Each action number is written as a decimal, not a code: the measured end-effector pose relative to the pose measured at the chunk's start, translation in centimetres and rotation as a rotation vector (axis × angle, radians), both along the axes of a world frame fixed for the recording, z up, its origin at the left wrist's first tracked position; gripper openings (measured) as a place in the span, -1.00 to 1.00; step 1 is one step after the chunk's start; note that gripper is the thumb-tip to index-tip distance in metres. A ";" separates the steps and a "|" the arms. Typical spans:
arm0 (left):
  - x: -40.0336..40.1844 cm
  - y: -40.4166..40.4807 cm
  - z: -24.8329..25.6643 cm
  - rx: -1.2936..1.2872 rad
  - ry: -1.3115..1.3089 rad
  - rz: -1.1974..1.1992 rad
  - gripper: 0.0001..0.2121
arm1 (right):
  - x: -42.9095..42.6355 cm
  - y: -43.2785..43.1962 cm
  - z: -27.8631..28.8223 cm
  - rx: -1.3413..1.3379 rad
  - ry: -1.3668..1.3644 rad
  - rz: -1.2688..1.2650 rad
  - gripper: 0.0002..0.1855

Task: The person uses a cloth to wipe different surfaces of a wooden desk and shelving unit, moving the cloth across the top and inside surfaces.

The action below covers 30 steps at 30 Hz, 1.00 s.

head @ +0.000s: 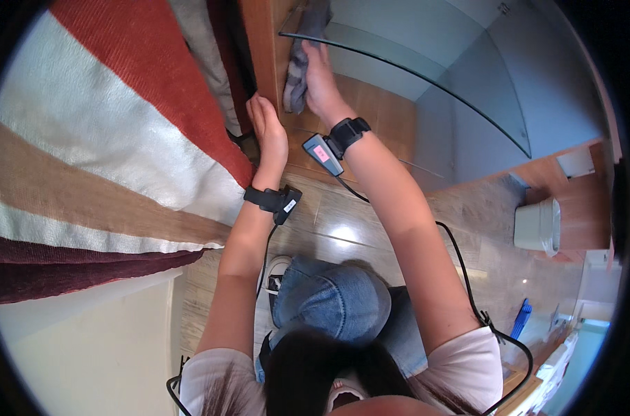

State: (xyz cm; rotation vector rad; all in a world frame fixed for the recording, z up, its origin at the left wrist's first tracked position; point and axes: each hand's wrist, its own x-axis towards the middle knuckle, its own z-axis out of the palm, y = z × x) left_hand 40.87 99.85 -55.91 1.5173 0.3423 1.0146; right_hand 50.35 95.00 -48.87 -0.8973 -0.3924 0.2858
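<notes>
My right hand (322, 86) presses a grey cloth (296, 78) flat against the inner side of a wooden cabinet panel, its fingers reaching up to the edge of a glass shelf (413, 70). Part of the cloth shows above that edge. My left hand (268, 127) rests with its palm against the outer side of the same wooden panel (265, 52), beside a striped curtain (138, 109), and holds nothing. Each wrist wears a black strap with a small cabled device.
The striped curtain hangs close on the left, above a pale surface (96, 343). A black cable loops by my right arm. On the tiled floor to the right stand a lined waste bin (536, 226) and a blue object (521, 320). The glass shelf juts across the cabinet.
</notes>
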 end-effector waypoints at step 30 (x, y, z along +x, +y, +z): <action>0.9 -19.1 1.5 -0.482 -0.189 -0.880 -0.51 | -5.1 -25.3 -0.8 -0.636 -0.634 -0.234 -0.53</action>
